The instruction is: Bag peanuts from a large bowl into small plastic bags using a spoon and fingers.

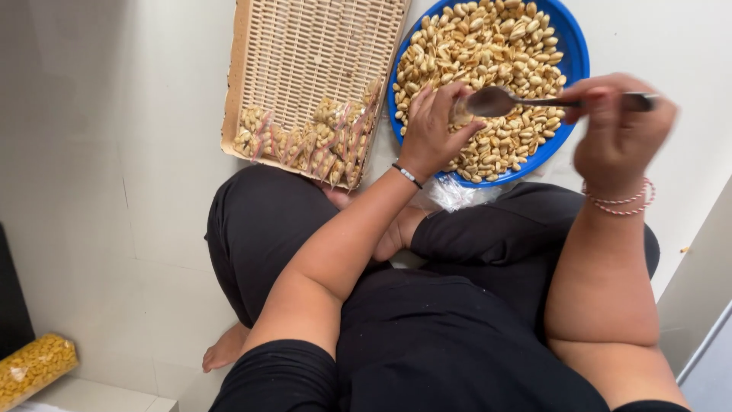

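Right hand (621, 130) is motion-blurred, so I can't make out its fingers cleanly; it's closed around the handle end of a metal spoon (496, 101), gripping it. Spoon bowl points toward my left hand (435, 130), over the near part of the blue bowl (573, 53). Left hand is curled shut on something small and clear at the spoon tip, looks like a little plastic bag (460, 113), but mostly hidden by the fingers, can't tell how full. Blue bowl is cut off at the top edge, heaped with peanuts (488, 46), sits on the white floor (114, 152). Crumpled clear plastic (454, 194) pokes out under its near rim, partly hidden by my knee. Left of the bowl, just beside it, a wicker tray (320, 46), top cut off, holds a row of small filled packets (305, 141) along its near edge; the rest of the tray is bare weave. Bottom-left corner: a clear bag of yellow snacks (34, 366), cropped by the frame. Legs crossed, black clothes.
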